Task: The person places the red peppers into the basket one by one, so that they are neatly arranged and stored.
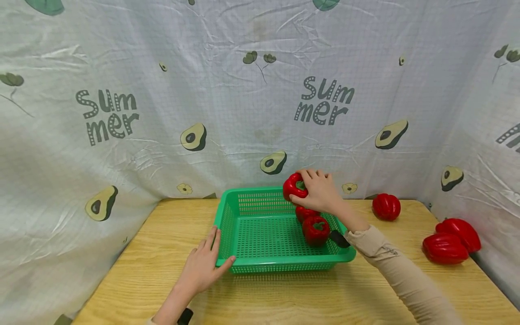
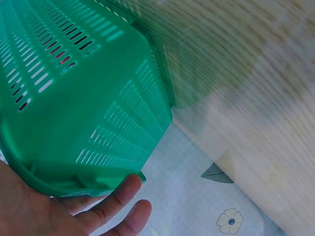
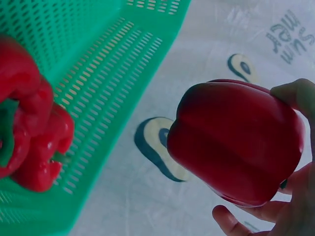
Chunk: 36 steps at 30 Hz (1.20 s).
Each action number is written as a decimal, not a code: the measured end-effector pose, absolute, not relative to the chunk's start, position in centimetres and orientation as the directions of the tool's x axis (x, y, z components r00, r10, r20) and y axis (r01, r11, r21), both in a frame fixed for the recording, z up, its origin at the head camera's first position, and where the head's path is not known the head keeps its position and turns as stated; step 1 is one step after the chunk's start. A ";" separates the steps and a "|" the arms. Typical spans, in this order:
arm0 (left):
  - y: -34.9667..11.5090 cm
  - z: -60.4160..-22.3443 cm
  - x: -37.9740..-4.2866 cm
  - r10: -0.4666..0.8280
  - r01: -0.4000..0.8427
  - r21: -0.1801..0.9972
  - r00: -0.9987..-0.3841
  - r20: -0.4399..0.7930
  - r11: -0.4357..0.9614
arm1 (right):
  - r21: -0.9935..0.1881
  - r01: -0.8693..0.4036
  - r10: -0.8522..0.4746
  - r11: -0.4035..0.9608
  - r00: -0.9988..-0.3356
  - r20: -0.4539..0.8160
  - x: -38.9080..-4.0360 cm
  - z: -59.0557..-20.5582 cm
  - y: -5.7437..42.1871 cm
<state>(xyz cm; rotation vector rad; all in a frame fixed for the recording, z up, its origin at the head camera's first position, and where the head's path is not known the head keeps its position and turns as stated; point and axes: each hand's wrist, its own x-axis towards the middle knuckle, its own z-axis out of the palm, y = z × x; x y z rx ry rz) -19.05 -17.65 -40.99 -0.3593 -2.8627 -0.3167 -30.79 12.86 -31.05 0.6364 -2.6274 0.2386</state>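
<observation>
A red bell pepper (image 1: 295,187) is held in my right hand (image 1: 321,192), above the back right part of a green plastic basket (image 1: 280,261). The right wrist view shows this bell pepper (image 3: 236,142) large, gripped between thumb and fingers. Below it in the basket sit two more red peppers, the nearer one (image 1: 316,230) with its green stem up and the farther one (image 1: 305,213) partly hidden. My left hand (image 1: 201,266) rests on the basket's front left corner, fingers along the left rim and thumb on the front rim. The left wrist view shows its fingers (image 2: 118,201) against the rim.
On the wooden table (image 1: 162,243) to the right of the basket lie three more red peppers: one (image 1: 386,207) near the back edge and two side by side, the nearer (image 1: 445,248) in front. A printed curtain (image 1: 227,99) hangs right behind the table.
</observation>
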 end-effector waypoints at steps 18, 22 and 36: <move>-17.8 -41.2 -19.3 0.219 0.276 0.169 -0.931 0.292 0.946 | 0.013 -0.456 -0.447 0.890 -0.867 0.217 -34.5 -34.6 10.0; -17.8 -41.2 -19.3 0.218 0.277 0.176 -0.930 0.295 0.945 | 0.074 -0.442 -0.448 0.894 -0.877 0.174 -34.8 -35.4 9.4; -17.7 -40.9 -19.2 0.214 0.270 0.188 -0.938 0.273 0.945 | 0.114 -0.453 -0.464 0.884 -0.879 0.109 -35.3 -38.0 8.7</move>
